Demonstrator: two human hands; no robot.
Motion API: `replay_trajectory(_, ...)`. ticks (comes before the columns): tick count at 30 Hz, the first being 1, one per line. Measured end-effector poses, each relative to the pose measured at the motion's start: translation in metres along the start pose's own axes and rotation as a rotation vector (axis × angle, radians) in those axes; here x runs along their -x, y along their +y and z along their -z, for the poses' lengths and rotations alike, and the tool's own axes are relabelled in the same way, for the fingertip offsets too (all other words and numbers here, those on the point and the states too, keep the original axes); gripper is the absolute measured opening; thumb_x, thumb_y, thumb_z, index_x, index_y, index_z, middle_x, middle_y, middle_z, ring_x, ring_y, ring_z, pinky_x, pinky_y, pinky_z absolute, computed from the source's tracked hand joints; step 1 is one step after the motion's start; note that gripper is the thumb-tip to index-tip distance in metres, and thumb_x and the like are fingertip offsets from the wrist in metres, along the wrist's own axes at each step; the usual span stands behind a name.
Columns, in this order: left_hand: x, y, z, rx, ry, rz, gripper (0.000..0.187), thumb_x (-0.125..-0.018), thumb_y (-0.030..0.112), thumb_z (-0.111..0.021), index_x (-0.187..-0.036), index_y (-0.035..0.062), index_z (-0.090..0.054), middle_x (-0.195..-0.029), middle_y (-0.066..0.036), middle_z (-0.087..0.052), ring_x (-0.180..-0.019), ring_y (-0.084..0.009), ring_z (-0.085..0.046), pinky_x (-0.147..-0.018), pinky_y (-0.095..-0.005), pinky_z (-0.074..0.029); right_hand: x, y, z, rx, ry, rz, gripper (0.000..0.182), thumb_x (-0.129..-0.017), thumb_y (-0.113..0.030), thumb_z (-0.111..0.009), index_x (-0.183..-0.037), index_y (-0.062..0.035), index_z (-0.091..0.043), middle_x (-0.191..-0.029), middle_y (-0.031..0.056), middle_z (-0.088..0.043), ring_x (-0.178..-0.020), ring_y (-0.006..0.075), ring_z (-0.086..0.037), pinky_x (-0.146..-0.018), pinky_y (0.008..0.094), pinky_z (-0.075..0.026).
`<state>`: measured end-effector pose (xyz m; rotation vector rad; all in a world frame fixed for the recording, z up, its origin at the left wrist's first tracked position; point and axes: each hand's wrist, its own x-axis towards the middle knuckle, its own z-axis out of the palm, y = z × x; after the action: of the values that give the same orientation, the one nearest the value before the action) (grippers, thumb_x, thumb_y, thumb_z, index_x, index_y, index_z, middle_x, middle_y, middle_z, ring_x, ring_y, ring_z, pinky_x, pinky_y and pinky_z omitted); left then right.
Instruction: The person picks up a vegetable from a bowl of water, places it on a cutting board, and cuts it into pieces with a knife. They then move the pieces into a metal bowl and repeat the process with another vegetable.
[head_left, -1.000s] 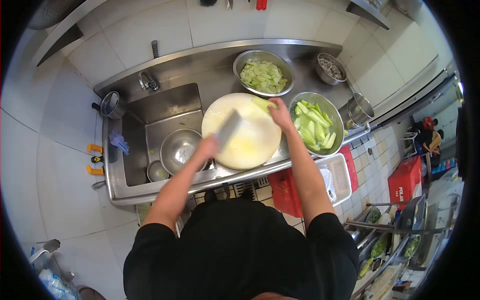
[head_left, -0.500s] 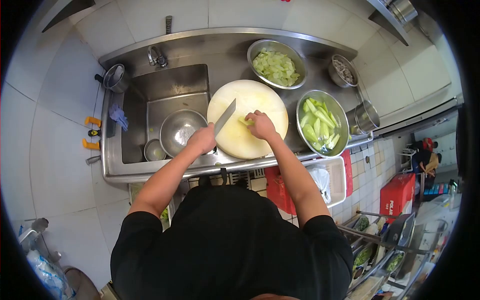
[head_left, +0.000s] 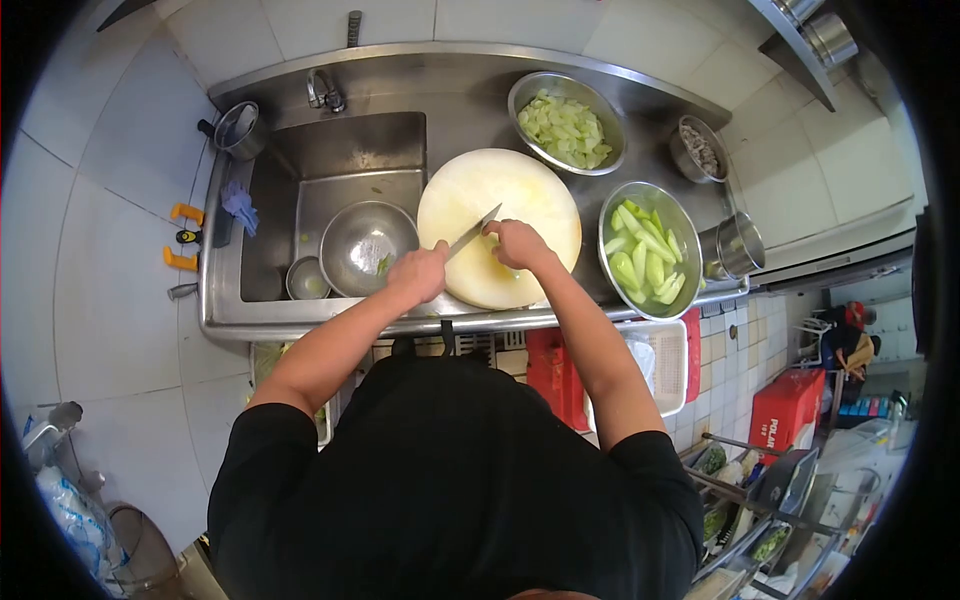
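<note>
My left hand (head_left: 420,274) is wrapped around the handle of a kitchen knife (head_left: 473,232). Its blade slants up and right over the round white cutting board (head_left: 455,185), its tip close to my right hand (head_left: 518,245). The fingers of my right hand are curled over the board around a piece of green vegetable, mostly hidden beneath them. To the right, a metal bowl (head_left: 690,290) holds long peeled green wedges. Behind the board, another metal bowl (head_left: 615,160) contains pale green slices. A steel bowl (head_left: 352,235) left of the board has a small green scrap (head_left: 385,263) in it.
A sink (head_left: 350,145) with a faucet (head_left: 325,92) lies to the left, beside a small metal cup (head_left: 307,280). At the right stand a small bowl of greyish food (head_left: 698,150) and steel containers (head_left: 738,245). A white basket (head_left: 672,365) sits below the counter's edge.
A green scrap now lies in the steel bowl by the sink. The knife blade has swung lower toward my right hand, whose fingers have curled in more. The view has shifted slightly.
</note>
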<state>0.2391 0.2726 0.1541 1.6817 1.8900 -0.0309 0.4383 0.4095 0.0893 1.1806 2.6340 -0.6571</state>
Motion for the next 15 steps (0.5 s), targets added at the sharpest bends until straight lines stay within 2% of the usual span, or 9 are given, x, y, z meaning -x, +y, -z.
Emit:
replay_trajectory(9,0.005,0.007,0.008,-0.011,0.006,0.009,0.032,-0.09,0.013,-0.058,-0.12,0.0035,-0.052,-0.104,-0.027,-0.072,-0.101,-0.0443,-0.071,-0.087,-0.0547,-0.056,0.003,-0.006,0.001,-0.004,0.027,-0.047,0.041,-0.086,-0.011,-0.065,-0.127,-0.0124,-0.066,-0.117,0.0193,-0.071,-0.113,0.035,-0.067,-0.099,0.0448,-0.054)
replay_trajectory(15,0.003,0.01,0.006,-0.032,-0.005,0.0,0.032,-0.09,0.01,-0.057,-0.12,0.0026,-0.052,-0.104,-0.027,-0.072,-0.1,-0.0447,-0.071,-0.086,-0.0549,-0.056,0.001,-0.001,-0.001,-0.019,-0.01,-0.084,0.042,-0.084,-0.013,-0.069,-0.126,-0.0148,-0.067,-0.115,0.0186,-0.072,-0.113,0.0356,-0.067,-0.098,0.0444,-0.055)
